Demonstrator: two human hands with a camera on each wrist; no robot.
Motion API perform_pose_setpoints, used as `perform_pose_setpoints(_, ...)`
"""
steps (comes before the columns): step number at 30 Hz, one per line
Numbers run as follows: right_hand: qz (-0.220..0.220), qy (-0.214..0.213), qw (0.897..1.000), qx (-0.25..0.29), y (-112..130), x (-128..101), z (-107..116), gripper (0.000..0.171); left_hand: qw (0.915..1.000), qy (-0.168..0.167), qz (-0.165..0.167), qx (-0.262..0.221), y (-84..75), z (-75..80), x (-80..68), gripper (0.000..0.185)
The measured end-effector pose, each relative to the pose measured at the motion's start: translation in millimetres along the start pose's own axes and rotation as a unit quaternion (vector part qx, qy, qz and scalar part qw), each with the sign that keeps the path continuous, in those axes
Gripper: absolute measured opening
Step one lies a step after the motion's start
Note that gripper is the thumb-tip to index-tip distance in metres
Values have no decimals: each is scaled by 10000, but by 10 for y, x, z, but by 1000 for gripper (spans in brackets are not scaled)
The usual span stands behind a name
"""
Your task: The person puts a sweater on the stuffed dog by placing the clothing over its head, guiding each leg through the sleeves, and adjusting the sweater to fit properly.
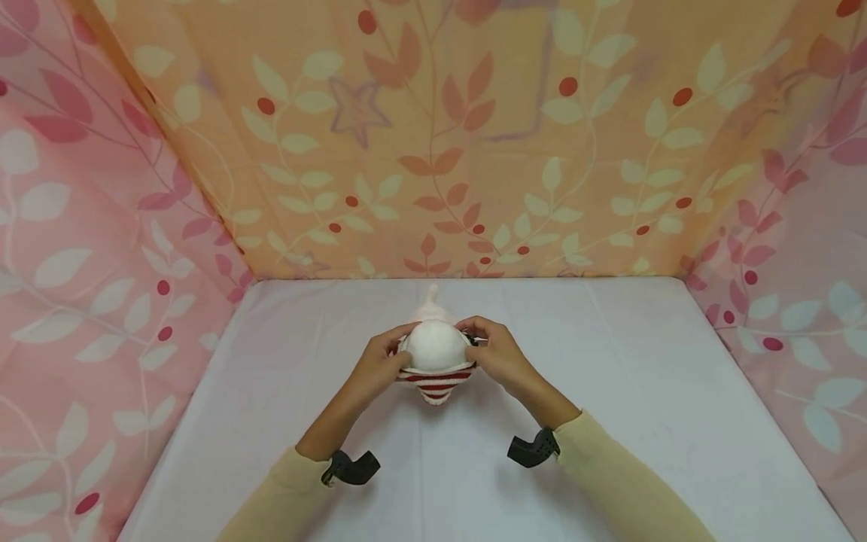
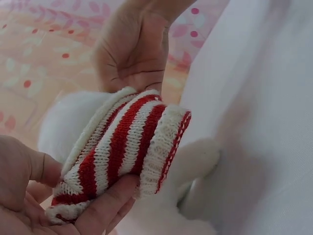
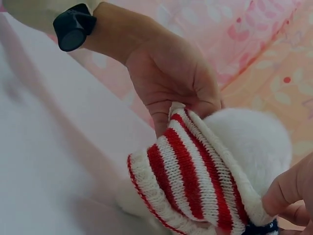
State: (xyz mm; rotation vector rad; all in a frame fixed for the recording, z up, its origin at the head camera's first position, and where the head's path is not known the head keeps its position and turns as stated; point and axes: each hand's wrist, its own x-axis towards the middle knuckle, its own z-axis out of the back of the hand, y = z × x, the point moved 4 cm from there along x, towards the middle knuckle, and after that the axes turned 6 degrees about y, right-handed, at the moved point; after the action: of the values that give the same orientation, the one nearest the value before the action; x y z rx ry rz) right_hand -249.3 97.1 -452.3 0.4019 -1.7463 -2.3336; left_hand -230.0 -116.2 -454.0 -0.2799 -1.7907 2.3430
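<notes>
A white plush toy (image 1: 436, 345) is held over the table, its round fluffy end facing up between both hands. Around it sits a red-and-white striped knitted garment (image 2: 127, 142) with cream ribbed edges; a dark blue patch (image 3: 261, 228) of the knit shows in the right wrist view. My left hand (image 1: 381, 357) pinches the garment's edge on the left side, thumb on top and fingers beneath. On the other side my right hand (image 1: 497, 352) grips the edge between thumb and fingers. Pale plush limbs (image 2: 198, 159) stick out below the ribbed hem.
A white-covered table (image 1: 305, 324) lies under the hands. Patterned cloth walls stand on the left (image 1: 101, 263), at the back (image 1: 433, 181) and on the right (image 1: 799, 286). Each wrist carries a black camera, the left one (image 1: 355, 468) and the right one (image 1: 533, 449).
</notes>
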Motion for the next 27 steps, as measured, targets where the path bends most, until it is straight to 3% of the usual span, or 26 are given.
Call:
perform_pose_setpoints(9, 71, -43, 9971, 761, -96, 15, -9, 41, 9980, 89, -102, -620, 80, 6, 31, 64)
perform_pose_setpoints(16, -181, -26, 9884, 1509, -211, 49, 15, 42, 9904, 70, 303, -1345, 187, 35, 60, 62)
perform_pose_setpoints(22, -351, 142, 9577, 2854, -294, 56, 29, 46, 9648, 182, 563, -2562, 329, 18, 114, 65)
perform_pose_setpoints(27, -313, 438, 9168, 3956, -359, 64, 10, 47, 9445, 278, 590, -3220, 424, -20, 151, 65)
